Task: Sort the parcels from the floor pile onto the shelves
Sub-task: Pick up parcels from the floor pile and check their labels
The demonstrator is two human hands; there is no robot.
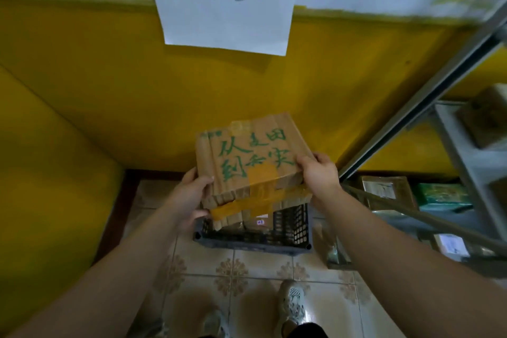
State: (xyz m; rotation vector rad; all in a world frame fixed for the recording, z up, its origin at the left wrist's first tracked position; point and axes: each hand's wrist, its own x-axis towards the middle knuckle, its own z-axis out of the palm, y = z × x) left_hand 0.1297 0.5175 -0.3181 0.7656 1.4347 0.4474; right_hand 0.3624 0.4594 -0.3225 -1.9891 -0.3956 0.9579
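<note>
A brown cardboard parcel (247, 156) with green writing and yellow tape is held up in the middle of the view, above a black plastic crate (288, 239) on the floor. My left hand (189, 195) grips its left near corner, thumb on top. My right hand (318, 173) grips its right edge, fingers curled over the top. A second parcel with a white label (260, 223) lies inside the crate, mostly hidden by the held one.
A metal shelf unit (455, 151) stands at the right, with boxes on its lower levels, among them a brown one (384, 189) and a green one (441, 195). A yellow wall with a handwritten paper sign (225, 3) is ahead. My feet stand on patterned floor tiles (247, 271).
</note>
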